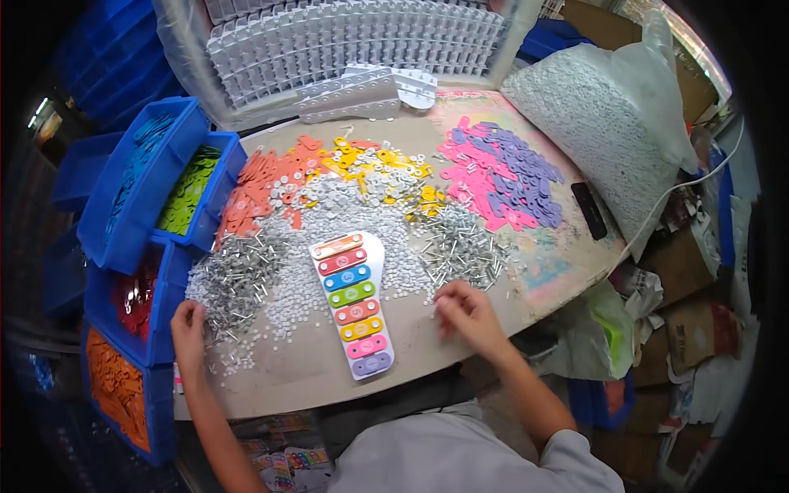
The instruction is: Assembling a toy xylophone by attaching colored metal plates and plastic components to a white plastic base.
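Observation:
A toy xylophone (353, 306) with a white base and a row of coloured bars lies between my hands. White dots sit at the ends of most bars; the pink and purple bars at its near end show dark holes instead. My left hand (189, 335) is at the near left edge of a heap of small metal pins (234, 275), fingertips pinched together. Just below a second heap of metal pins (464, 251) is my right hand (475, 319), its fingers curled in with thumb and forefinger close. What either hand holds, if anything, is too small to make out.
Small white washers (304, 271) spread behind the xylophone. Farther back lie coral bars (246, 193), yellow bars (353, 156), pink bars (468, 168) and purple bars (526, 177). Blue bins (123, 246) line the left; a bulging clear bag (600, 115) and a black object (588, 210) are right.

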A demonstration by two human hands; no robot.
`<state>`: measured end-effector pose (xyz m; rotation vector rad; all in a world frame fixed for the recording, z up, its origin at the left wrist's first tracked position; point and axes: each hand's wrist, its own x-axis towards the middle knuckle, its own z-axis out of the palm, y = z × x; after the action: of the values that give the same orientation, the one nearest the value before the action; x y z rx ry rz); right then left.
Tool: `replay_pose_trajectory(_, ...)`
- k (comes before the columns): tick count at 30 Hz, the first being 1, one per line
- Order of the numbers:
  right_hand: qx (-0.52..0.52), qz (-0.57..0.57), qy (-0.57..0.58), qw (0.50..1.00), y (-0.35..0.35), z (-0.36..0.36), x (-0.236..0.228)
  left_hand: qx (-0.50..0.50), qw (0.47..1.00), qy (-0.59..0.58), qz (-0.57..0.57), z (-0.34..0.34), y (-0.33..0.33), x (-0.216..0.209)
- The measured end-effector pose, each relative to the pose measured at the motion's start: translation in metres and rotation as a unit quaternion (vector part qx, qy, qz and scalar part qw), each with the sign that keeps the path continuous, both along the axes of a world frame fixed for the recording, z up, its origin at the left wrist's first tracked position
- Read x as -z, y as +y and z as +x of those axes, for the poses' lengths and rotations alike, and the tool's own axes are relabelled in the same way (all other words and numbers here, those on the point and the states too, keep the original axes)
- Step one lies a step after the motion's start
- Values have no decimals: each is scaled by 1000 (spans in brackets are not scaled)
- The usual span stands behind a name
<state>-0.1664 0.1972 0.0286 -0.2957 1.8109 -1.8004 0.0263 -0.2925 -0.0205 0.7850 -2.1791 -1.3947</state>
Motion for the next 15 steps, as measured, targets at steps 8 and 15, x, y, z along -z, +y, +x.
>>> replay_pose_trajectory(8,129,299,544,774,49,-129,-3,-9,984,54,167,-7,129,-72)
replay_pose_trajectory(15,-32,373,529,762,44,-175,13,143,916,-18,373,-8,206,-64)
